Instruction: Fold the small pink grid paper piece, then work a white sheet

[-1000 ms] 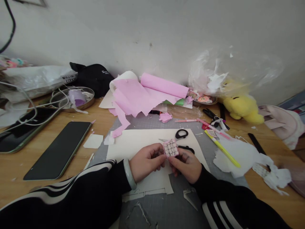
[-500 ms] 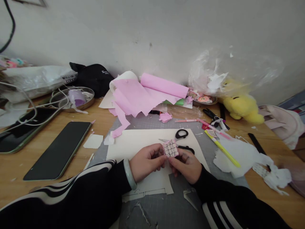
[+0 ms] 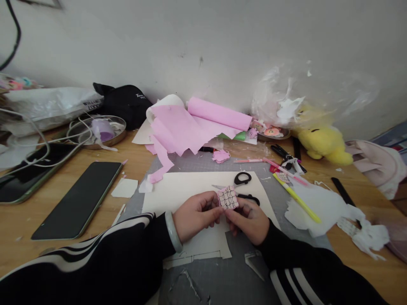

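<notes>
A small pale pink square piece, its face drawn with a black wavy grid, is held up between both hands. My left hand pinches its left side and lower corner, thumb in front. On the other side, my right hand grips the lower right edge with thumb and fingers. Whether the piece is paper or something thicker I cannot tell. Just behind it lie black-handled scissors, partly hidden by the piece and my right hand. Under them is a cream sheet of paper on a grey cutting mat.
Torn pink paper and a pink roll lie along the wall. At left are a dark phone and a metal dish. A yellow highlighter, paper scraps and a yellow plush toy are at right.
</notes>
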`<state>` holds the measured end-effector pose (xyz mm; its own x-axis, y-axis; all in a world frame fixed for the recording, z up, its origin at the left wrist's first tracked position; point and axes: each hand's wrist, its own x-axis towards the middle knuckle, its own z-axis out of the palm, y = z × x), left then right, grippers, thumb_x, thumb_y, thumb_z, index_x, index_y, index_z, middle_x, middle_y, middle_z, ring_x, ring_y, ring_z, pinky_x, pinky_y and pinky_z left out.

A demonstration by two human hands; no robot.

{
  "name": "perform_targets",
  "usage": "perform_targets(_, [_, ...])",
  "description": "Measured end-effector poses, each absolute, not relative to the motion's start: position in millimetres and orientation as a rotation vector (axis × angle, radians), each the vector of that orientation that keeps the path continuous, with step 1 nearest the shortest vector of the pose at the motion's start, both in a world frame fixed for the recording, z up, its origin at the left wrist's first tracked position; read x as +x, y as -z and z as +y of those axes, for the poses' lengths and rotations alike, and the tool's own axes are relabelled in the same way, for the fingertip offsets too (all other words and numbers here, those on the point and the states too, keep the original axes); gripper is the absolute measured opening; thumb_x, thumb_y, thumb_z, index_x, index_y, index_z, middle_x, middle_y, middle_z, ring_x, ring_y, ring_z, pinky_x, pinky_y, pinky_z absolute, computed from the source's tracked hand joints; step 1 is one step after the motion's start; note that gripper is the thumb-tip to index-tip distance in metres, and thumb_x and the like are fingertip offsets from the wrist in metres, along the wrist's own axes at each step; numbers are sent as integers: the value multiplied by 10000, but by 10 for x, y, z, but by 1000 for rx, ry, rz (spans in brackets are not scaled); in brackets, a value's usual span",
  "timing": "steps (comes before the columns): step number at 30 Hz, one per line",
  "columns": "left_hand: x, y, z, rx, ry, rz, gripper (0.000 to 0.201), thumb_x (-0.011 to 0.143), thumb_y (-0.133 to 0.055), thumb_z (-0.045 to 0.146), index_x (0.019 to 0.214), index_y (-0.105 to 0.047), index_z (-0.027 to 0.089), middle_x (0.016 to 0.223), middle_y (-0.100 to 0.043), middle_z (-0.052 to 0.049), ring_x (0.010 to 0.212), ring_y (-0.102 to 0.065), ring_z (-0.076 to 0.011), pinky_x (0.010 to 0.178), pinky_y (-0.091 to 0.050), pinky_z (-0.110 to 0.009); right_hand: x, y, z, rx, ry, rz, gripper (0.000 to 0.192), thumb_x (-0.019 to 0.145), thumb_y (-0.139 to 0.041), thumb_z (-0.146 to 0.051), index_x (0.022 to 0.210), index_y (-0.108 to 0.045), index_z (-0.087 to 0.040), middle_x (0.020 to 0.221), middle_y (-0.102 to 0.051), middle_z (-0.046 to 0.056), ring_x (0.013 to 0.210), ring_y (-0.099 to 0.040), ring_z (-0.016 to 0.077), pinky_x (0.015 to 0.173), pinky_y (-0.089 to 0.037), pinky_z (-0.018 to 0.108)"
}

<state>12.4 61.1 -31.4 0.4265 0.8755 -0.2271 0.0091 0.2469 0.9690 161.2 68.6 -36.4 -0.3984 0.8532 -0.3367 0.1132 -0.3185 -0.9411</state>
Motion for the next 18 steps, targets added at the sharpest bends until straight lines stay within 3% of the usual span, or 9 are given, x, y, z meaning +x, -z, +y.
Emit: perform_targets(18, [129, 326, 604, 1176, -743, 962, 141, 710, -481, 260, 665, -441, 132, 514, -440, 47, 446, -394, -50, 407, -306, -164, 1613, 374, 686, -1247, -1786, -1352, 247, 594, -567, -357, 649, -463, -140, 480, -445, -61, 338, -407, 24, 314, -353, 146])
